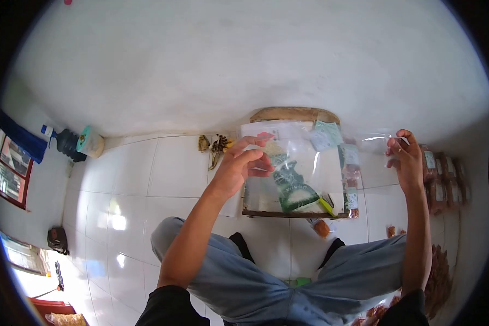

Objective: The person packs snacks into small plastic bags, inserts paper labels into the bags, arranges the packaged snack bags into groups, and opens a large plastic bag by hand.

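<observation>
My right hand [405, 155] is raised beyond the right edge of a small wooden table [296, 114], its fingers pinched on a clear plastic sheet or bag [372, 138]. Over the table's left part is my left hand [242, 165], with its fingers curled and partly apart; whether it touches the clear plastic is hard to see. Beneath the hands lies a green and white printed bag [296, 190]. A yellow cutter [326, 205] rests near the front right corner. Pale green labels [327, 135] lie at the back right, and filled clear packets [352, 198] line the right edge.
Several filled packs [443, 179] stand on the floor by the right wall. An orange packet [322, 228] lies under the table's front edge. Bananas [221, 145] are on the floor behind left. A water bottle [68, 144] and lidded container [91, 142] stand far left.
</observation>
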A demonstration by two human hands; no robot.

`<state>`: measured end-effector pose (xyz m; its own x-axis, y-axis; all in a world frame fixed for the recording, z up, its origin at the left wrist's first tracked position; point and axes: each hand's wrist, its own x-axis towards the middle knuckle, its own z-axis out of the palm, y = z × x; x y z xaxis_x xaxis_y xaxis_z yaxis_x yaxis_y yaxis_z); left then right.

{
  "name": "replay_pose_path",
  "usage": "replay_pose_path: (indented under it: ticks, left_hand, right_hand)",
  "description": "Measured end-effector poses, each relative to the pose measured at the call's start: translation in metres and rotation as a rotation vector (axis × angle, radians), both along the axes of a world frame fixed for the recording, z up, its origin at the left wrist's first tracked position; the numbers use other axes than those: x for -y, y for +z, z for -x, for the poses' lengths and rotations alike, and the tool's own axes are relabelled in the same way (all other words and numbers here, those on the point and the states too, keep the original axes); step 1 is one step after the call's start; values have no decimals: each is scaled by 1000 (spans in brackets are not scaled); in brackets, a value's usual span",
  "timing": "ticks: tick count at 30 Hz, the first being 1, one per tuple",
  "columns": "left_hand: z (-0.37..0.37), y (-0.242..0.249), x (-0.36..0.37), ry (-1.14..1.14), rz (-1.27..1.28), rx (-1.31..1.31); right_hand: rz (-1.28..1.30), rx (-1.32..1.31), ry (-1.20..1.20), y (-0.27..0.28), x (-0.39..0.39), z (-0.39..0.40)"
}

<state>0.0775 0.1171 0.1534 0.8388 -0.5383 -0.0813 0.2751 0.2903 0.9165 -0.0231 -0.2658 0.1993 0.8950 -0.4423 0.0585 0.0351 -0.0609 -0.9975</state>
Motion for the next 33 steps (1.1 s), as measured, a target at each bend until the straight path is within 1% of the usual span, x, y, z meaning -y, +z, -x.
replay_pose_path:
  ticks: [1, 2, 4, 5, 6, 8, 9, 10, 13, 15, 17, 18, 20, 24, 26, 27, 29, 30, 32, 33]
  left_hand:
    - [2, 5, 3, 29, -60, -30]
    - [1, 1, 3, 16, -55, -33]
    - [-3, -9, 3, 92, -66, -20]
    - [-2, -5, 4, 81, -40, -18]
    - [-2, -7, 5, 74, -38, -20]
    - [-2, -11, 5, 90, 96, -58]
    - [-2, -11, 4, 85, 97, -59]
    - [-3, -11, 4, 51, 150, -85]
    - [-5, -15, 6, -11, 248, -129]
    - [-8, -21, 5, -45, 290, -148]
    - [-11, -22, 4, -157, 378, -177]
    - [-9, -20, 5, -161, 376, -178]
    - [-3, -12, 9, -107, 338, -199]
    - [4, -3, 7, -101, 364, -269]
    - [5, 0, 5, -107, 309, -265]
    - [5, 2, 5, -111, 308, -264]
    - [5, 5, 4, -140, 305, -293]
    - [4, 4, 3, -141, 305, -293]
    - [1, 2, 2, -136, 249, -322]
    - [1, 4, 3, -135, 249, -321]
  right_hand:
    - [-6, 9, 8, 1, -3, 0]
    - [-1, 6, -5, 1, -7, 0]
    - [160, 60, -85, -2, -14, -3]
    - [188, 115, -96, -7, -12, -5]
    - [191, 113, -103, -11, -11, -6]
    - [243, 18, -116, -18, -9, -7]
    - [236, 56, -95, -19, -13, -8]
    - [237, 55, -100, -21, -17, -8]
    - [106, -119, 46, -31, -23, -10]
    - [137, -168, 77, -37, -31, -11]
    - [188, -265, 147, -41, -36, -14]
    - [186, -266, 142, -43, -39, -14]
    - [-34, -293, 161, -46, -45, -15]
    - [-51, -287, 160, -56, -50, -18]
    - [-22, -195, 141, -63, -50, -20]
    - [-23, -194, 138, -61, -51, -20]
    - [-60, -122, 135, -55, -55, -19]
    - [-60, -121, 135, -54, -54, -19]
    - [166, -114, 46, -52, -52, -18]
    - [166, -112, 47, -50, -48, -18]
